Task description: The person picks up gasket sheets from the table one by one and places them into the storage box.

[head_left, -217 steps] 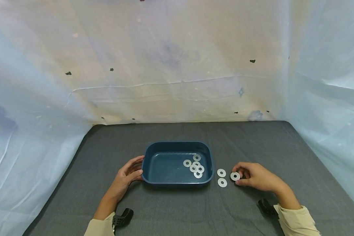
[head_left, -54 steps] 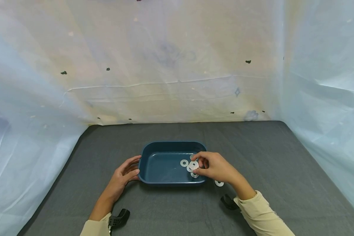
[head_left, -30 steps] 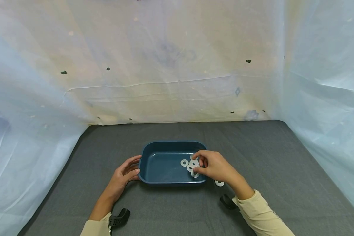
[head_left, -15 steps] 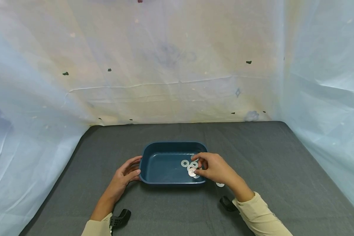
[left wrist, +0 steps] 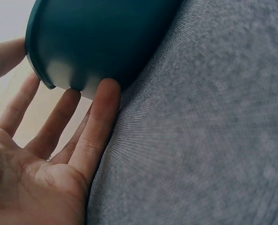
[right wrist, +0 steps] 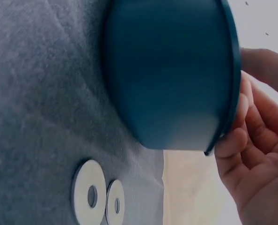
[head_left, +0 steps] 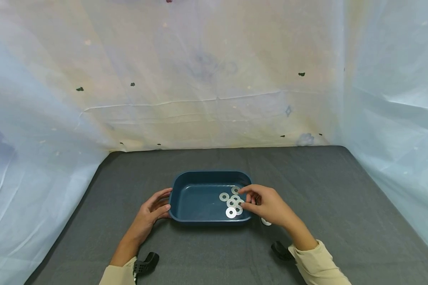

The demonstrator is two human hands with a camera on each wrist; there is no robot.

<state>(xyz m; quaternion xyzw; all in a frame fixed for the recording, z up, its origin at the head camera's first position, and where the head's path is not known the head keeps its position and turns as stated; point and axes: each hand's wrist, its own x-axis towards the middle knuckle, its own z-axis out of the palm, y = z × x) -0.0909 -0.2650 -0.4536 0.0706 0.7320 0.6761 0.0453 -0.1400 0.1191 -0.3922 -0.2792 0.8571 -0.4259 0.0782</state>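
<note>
A blue rectangular tray (head_left: 199,220) stands on the table. Inside its right half lie several flat metal washers (head_left: 224,196), some overlapping; one washer (head_left: 230,212) is nearest the front wall. My left hand (head_left: 150,213) touches the tray's left end with extended fingertips, which the left wrist view shows against the outer wall and under the rim. Over the right rim hangs my right hand (head_left: 265,204), thumb and forefinger apart, nothing between them. Two more washers (right wrist: 89,192) rest on the cloth beside the tray in the right wrist view; the head view shows part of one washer (head_left: 266,222) behind the wrist.
Dark grey cloth (head_left: 207,257) covers the table. Pale patterned sheeting (head_left: 214,99) rises behind it and along both sides. Black wrist-worn devices (head_left: 147,264) sit at both cuffs.
Earlier my right hand pinched a washer right of the tray, then brought it inside and shifted it frontward. It has let go and drawn slightly right. My left hand stays at the tray.
</note>
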